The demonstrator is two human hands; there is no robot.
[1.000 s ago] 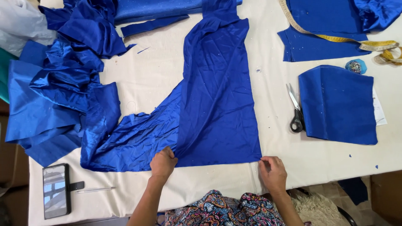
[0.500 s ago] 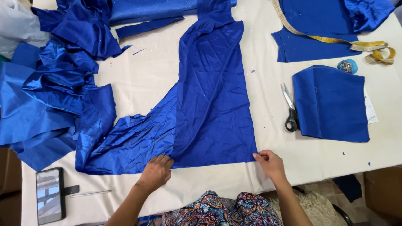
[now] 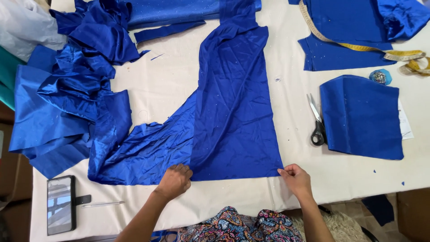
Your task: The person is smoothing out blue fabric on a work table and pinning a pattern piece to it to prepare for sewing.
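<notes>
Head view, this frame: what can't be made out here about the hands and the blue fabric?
- Left hand: the fingertips curl onto the blue fabric panel; the grip is hidden by the hand's back.
- Right hand: pinches the panel's corner, the fingertips tucked out of sight.
- The panel's top end: cut off by the frame's upper edge.
- Phone: screen content too small.
- Scissors: handles partly under the folded blue piece.

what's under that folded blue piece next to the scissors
A white paper sticks out from under the folded blue piece at its right edge. The rest of the paper is covered.
</notes>
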